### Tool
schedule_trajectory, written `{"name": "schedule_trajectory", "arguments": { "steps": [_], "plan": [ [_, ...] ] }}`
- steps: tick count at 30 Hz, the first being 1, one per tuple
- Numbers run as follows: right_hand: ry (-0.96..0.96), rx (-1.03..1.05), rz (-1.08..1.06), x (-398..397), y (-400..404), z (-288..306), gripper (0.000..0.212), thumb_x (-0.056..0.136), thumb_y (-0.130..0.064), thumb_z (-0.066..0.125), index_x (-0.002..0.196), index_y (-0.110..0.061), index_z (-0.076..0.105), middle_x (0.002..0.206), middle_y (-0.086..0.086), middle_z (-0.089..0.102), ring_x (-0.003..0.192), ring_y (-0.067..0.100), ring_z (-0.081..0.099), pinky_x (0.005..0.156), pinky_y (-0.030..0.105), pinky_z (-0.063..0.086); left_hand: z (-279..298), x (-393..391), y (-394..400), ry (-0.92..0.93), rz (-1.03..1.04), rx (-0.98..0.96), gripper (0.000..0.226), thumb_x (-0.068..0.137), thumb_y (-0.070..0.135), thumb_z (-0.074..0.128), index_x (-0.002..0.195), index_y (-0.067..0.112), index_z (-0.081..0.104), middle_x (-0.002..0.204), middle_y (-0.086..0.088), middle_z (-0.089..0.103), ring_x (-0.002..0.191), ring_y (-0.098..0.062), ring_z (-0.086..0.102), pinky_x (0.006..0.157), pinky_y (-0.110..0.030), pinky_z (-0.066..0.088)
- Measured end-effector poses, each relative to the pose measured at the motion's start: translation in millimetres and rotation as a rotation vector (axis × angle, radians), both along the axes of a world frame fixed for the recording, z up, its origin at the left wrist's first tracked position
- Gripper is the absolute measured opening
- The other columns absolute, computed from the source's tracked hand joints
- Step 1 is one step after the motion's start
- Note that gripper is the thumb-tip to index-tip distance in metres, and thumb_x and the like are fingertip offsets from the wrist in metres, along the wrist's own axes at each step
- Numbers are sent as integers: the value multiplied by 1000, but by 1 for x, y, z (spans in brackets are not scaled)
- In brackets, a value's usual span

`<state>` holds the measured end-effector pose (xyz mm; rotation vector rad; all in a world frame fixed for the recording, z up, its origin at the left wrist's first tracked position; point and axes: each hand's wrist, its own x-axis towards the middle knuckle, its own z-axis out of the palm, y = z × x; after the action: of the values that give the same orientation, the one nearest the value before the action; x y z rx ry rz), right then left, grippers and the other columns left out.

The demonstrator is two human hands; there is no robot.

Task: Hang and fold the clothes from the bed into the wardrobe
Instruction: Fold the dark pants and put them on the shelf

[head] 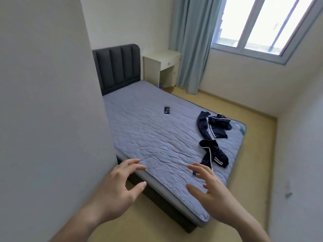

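Two dark navy garments with white stripes lie crumpled on the bed [157,137], both toward its right side near the foot end: the larger garment [214,125] sits farther from the camera, close to the right edge of the mattress, and the smaller garment [214,153] lies just beside it, nearer the foot. The two pieces look close enough to touch, though the exact contact is hard to tell. The mattress wears a quilted grey-blue cover, wrinkled across the middle. A small dark phone-like object [167,110] rests alone on the cover, well apart from the clothes and nearer the padded dark headboard [117,67]. Both hands hang in the air over the foot of the bed, holding nothing. The left hand [120,186] has its fingers spread and loosely bent, thumb out, above the near left corner of the mattress. The right hand [208,186] is likewise released, fingers spread and reaching forward, near the smaller garment but apart from it. Beyond the bed stand a white bedside desk [162,65], a pale blue curtain [192,44] and a bright window [265,23]; a plain white wall [43,102] fills the left side.
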<state>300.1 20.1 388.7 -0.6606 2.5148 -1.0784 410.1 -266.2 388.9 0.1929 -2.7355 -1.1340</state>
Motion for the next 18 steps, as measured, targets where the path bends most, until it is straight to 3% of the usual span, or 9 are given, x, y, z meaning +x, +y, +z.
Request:
{"name": "schedule_trajectory", "arguments": {
  "steps": [3, 7, 10, 18],
  "plan": [
    [9, -30, -128, -31, 35, -2, 45, 96, -50, 65, 135, -59, 44, 142, -45, 31, 129, -13, 43, 110, 28, 42, -5, -74, 19, -8, -127, -11, 36, 90, 43, 73, 124, 45, 63, 142, 36, 42, 133, 10, 41, 90, -10, 46],
    [-1, -59, -317, -55, 100, -11, 47, 94, -47, 68, 136, -54, 49, 145, -39, 35, 128, -6, 50, 104, 22, 45, -10, -161, 75, -60, -354, -47, 37, 91, 50, 68, 128, 46, 60, 143, 37, 39, 135, 12, 37, 106, -10, 29],
    [-2, -75, -431, -81, 147, -23, 45, 93, -43, 70, 131, -56, 49, 146, -36, 37, 126, -4, 52, 100, 19, 45, -15, -217, 125, -74, -466, -63, 39, 92, 52, 66, 130, 46, 58, 145, 34, 38, 137, 9, 36, 111, -19, 31],
    [-51, -72, -444, -185, 266, -54, 45, 92, -45, 72, 128, -58, 49, 144, -37, 37, 120, -8, 53, 88, 8, 44, -49, -321, 244, -154, -448, -31, 37, 92, 47, 69, 128, 41, 62, 142, 28, 43, 134, 5, 42, 110, -18, 32]
  ]
}}
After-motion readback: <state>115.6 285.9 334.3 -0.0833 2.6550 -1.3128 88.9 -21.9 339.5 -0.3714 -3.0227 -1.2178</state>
